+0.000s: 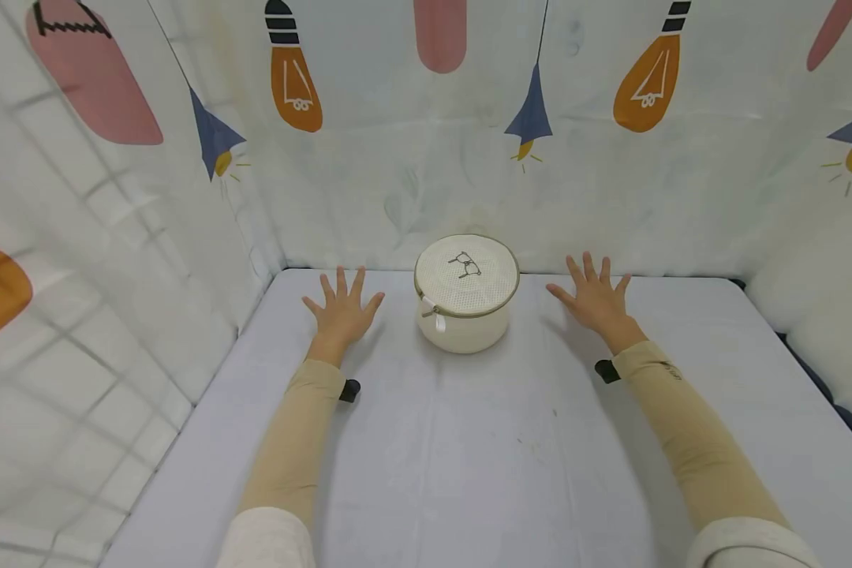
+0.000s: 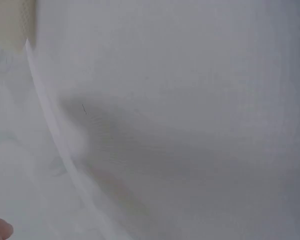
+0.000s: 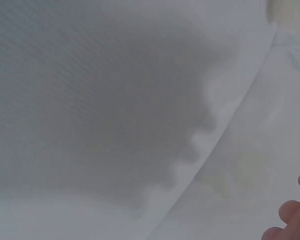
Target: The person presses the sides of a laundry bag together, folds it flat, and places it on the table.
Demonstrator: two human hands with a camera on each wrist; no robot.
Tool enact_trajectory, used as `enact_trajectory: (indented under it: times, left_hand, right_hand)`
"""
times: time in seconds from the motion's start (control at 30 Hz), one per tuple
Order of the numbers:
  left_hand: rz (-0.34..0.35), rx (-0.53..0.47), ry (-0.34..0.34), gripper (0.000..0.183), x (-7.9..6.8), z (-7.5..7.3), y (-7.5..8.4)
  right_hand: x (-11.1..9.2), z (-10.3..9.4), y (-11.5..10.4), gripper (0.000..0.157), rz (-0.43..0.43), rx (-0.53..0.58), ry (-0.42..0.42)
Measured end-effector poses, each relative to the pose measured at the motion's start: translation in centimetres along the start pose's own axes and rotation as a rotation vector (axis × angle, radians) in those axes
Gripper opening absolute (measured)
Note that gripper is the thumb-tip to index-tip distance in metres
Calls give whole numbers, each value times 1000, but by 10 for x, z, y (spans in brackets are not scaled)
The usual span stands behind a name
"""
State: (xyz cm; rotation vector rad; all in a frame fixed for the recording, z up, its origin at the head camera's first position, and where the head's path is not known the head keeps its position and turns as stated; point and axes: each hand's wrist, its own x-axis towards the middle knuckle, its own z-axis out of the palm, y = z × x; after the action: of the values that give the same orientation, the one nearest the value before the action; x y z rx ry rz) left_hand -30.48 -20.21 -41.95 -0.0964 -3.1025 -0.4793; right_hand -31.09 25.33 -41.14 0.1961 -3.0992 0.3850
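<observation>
A round cream mesh bag (image 1: 461,331) with a zip around its lid stands upright near the table's back edge. Its lid carries a small dark drawing, and the zip pull hangs at the front left. To the left of the bag, my left hand (image 1: 344,317) is spread with fingers straight and holds nothing. On the other side my right hand (image 1: 596,301) is likewise spread, fingers apart, its thumb toward the bag. Both hands are apart from it. Part of the bag shows in the top corner of each wrist view, and fingertips (image 3: 291,212) appear low in the right one.
The table (image 1: 468,473) has a white cover with a few small specks. A white curtain (image 1: 426,173) printed with lamps and bulbs hangs right behind it. More white cloth closes off the left side, over a grid frame. White padded cloth (image 1: 816,276) bulges at the right edge.
</observation>
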Motion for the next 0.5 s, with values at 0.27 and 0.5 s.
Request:
enact_trajectory:
  times: [0.27,0.5]
  left_hand:
    - [12,-18,17,80,0,-1,5]
    - [8,-28,28,79,0,0,7]
  right_hand:
    - [-4,-6,-3,96,-21,29,10]
    - [-8,-6,-4,98,-56,45,-9]
